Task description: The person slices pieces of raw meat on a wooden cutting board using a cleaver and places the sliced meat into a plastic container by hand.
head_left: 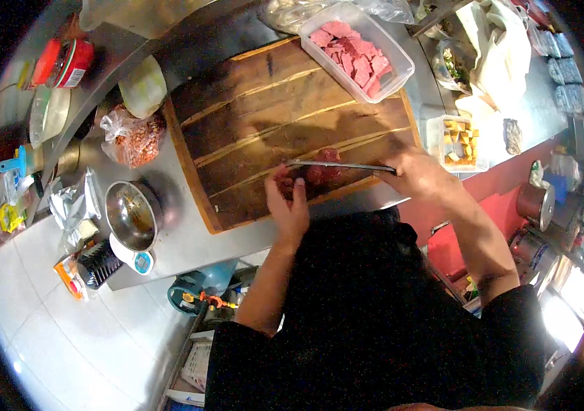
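My right hand (408, 170) is closed around the handle of a knife (353, 165). Its blade stretches left across a dark red piece of raw meat (325, 168) near the front of a wooden cutting board (237, 123). At the left side of the meat, my left hand (289, 202) has its thumb and fingers around the edge, close to the blade's tip. The blade and shadow partly hide the fingertips and the meat. A clear plastic tub (398, 65) on the board's far right corner holds several pink meat slices (353, 58).
Left of the board are a bag of reddish bits (134, 137), a pale green vegetable (143, 87), and a metal bowl (131, 216) on a white scale (141, 262). To the right stands a container of yellowish cubes (461, 142). A red-lidded jar (66, 61) is at far left.
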`<state>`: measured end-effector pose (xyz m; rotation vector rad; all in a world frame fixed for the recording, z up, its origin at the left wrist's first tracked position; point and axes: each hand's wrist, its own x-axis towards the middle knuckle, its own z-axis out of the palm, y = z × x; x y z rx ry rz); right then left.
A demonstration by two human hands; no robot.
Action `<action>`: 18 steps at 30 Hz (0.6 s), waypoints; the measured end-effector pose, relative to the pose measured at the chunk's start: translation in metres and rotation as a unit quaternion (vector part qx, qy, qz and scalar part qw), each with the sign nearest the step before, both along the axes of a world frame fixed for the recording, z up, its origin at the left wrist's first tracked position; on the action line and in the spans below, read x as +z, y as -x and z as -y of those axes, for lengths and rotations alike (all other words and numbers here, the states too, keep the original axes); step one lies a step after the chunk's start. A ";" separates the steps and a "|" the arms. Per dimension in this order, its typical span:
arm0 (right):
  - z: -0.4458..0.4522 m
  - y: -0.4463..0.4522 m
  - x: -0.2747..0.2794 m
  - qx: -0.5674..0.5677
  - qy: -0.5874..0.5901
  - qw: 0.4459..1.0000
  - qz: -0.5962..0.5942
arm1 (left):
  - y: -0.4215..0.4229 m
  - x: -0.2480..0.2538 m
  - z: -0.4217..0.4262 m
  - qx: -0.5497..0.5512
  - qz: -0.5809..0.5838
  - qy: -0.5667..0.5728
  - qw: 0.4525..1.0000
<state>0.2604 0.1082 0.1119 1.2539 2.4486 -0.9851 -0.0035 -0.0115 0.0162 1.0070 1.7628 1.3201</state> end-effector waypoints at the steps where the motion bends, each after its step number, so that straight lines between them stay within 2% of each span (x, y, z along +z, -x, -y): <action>1: -0.005 0.004 0.002 0.031 -0.004 0.999 0.031 | 0.003 0.024 -0.004 0.016 0.006 0.003 1.000; 2: -0.011 0.006 0.004 0.033 -0.003 0.999 0.031 | 0.010 0.024 -0.005 0.018 0.007 0.005 1.000; 4: -0.021 0.012 0.008 0.104 -0.019 0.994 0.036 | 0.024 0.022 -0.009 -0.005 -0.114 -0.131 0.985; 6: -0.024 0.020 0.021 0.101 -0.033 0.994 0.002 | 0.028 0.025 -0.011 -0.011 -0.115 -0.149 0.982; 8: -0.026 0.023 0.024 0.098 -0.047 0.994 -0.031 | 0.028 0.031 -0.012 -0.074 -0.074 -0.135 0.985; 12: -0.034 0.022 0.019 0.136 -0.048 0.989 0.017 | 0.036 0.037 -0.013 -0.080 -0.097 -0.107 0.986; 15: -0.042 0.026 0.017 0.165 -0.034 0.982 0.081 | 0.051 0.057 -0.019 -0.142 -0.116 -0.046 0.982; 16: -0.045 0.028 0.017 0.174 -0.019 0.977 0.124 | 0.055 0.073 -0.026 -0.184 -0.090 0.021 0.979; 18: -0.046 0.029 0.017 0.176 -0.020 0.975 0.131 | 0.058 0.096 -0.038 -0.225 -0.061 0.091 0.968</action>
